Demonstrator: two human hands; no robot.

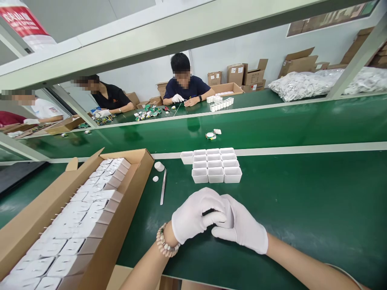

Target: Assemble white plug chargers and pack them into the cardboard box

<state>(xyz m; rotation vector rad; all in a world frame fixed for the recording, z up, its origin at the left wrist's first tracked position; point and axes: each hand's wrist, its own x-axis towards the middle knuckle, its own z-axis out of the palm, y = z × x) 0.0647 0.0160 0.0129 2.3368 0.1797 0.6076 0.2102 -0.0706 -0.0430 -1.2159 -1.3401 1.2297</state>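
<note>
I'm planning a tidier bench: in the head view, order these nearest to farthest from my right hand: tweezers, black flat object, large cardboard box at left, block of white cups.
From your right hand:
1. White cups, ahead, slightly left
2. Tweezers, to the left
3. Cardboard box, farther left
4. Black flat object, far left

We count thirteen open white plastic boxes [215, 175] at centre, one brown cardboard carton [122, 217] at near left, one pair of silver metal tweezers [163, 187], one flat white disc [155, 179], one stubby white cap [159, 166], one white-gloved left hand [198, 213], one white-gloved right hand [244, 227] and, farther off, at least three people [193, 86].
</note>
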